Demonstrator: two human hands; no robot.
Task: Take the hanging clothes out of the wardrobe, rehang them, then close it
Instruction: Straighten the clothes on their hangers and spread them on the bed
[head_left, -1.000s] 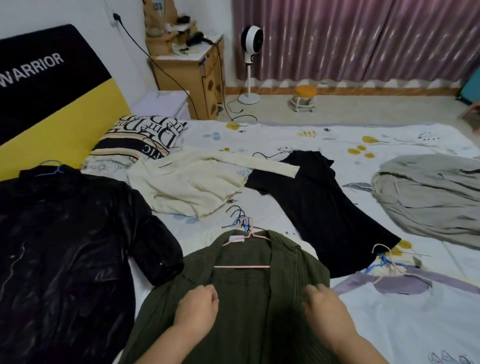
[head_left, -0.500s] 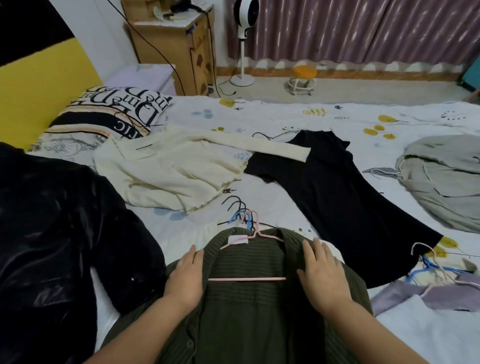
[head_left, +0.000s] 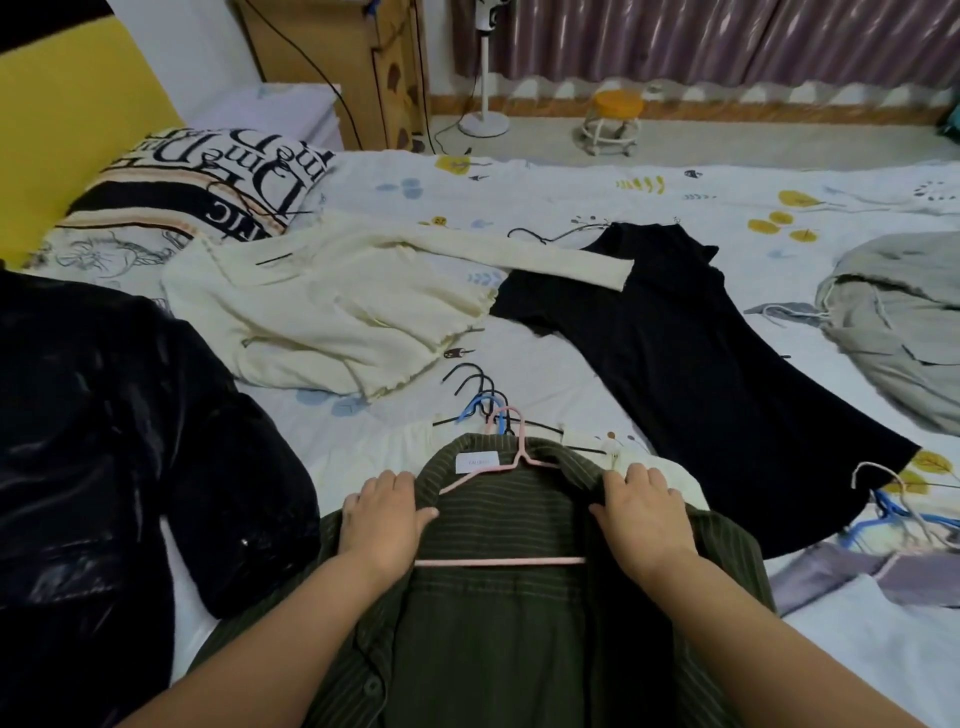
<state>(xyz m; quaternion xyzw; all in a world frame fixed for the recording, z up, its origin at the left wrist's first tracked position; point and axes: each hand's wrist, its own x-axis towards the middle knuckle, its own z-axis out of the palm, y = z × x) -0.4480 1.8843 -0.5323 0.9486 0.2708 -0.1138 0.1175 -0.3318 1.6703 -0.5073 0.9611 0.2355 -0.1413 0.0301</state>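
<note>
Evidently the step in hand was seating the green shirt (head_left: 498, 613) on the pink hanger (head_left: 506, 519), both lying on the bed (head_left: 571, 208) right in front of the person. The left hand (head_left: 382, 519) lay on the shirt's left shoulder, fingers curled over the collar edge and thumb pressed flat on the cloth inside the opening. The right hand (head_left: 641, 512) gripped the right shoulder the same way, fingers folded over the collar. Neither hand was spread; both pinched fabric.

The hanger's bar showed across the open front, and its hook lay beyond the collar, next to a cluster of spare hangers (head_left: 480, 402). To do this well, I judge each shoulder seam should be drawn evenly over the hanger's arms, keeping the collar centred on the hook. Lifting by the hook alone could snag those spare hangers, so it should be freed first.

Other garments waited apart: a cream top (head_left: 332, 306), a black dress (head_left: 691, 374), a shiny black jacket (head_left: 104, 441). The wardrobe was not in view.
</note>
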